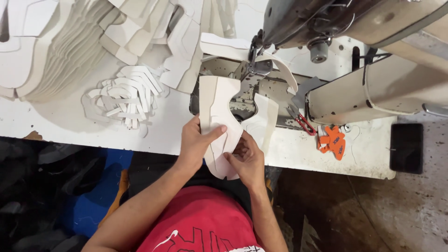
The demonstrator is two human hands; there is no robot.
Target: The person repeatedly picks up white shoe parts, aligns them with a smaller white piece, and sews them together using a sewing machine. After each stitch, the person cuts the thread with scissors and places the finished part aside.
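My left hand (198,140) grips the left edge of a white cut shoe-upper piece (219,105), thumb lying across its face. My right hand (246,157) pinches the lower end of the same piece near the table's front edge. The piece lies flat on the sewing machine bed (242,95), its far end just short of the presser foot (258,65). A second white piece (267,119) lies beside it on the right, under the machine head (303,21).
Big stacks of white cut pieces (70,42) fill the table's left and back. A pile of narrow white strips (126,95) lies left of the machine. Red-handled snips (303,122) and an orange tag (332,141) sit right. A dark phone (406,148) rests at the far right.
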